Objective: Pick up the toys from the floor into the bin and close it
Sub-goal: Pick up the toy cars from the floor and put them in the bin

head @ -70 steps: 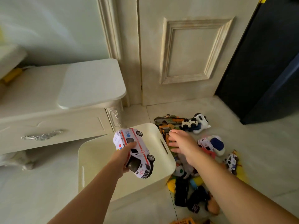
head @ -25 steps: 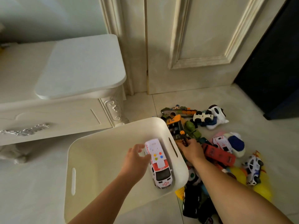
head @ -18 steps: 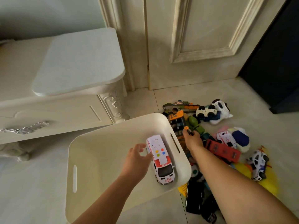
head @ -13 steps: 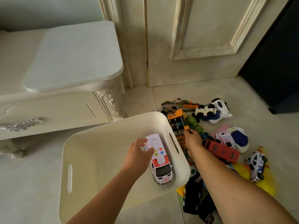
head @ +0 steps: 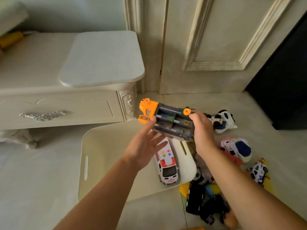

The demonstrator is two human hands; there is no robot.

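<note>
A cream bin (head: 103, 155) stands open on the floor, and a white ambulance toy (head: 167, 166) lies inside along its right wall. Above the bin's far right corner I hold an orange and grey toy truck (head: 166, 121). My right hand (head: 203, 130) grips its rear end by an orange wheel. My left hand (head: 145, 143) is under the cab end with fingers spread, touching the truck's underside. More toy cars (head: 235, 148) lie heaped on the floor to the right of the bin.
A cream dresser (head: 58, 100) with a flat white lid-like board (head: 103, 58) on top stands behind the bin. A closed door (head: 216, 44) is at the back, and dark furniture (head: 282, 80) at the right. Black toy cars (head: 196, 200) lie by my right forearm.
My left hand let go of the ambulance, which now lies in the bin, and rose to the truck. My right hand lifted the orange and grey truck out of the pile over the bin.
</note>
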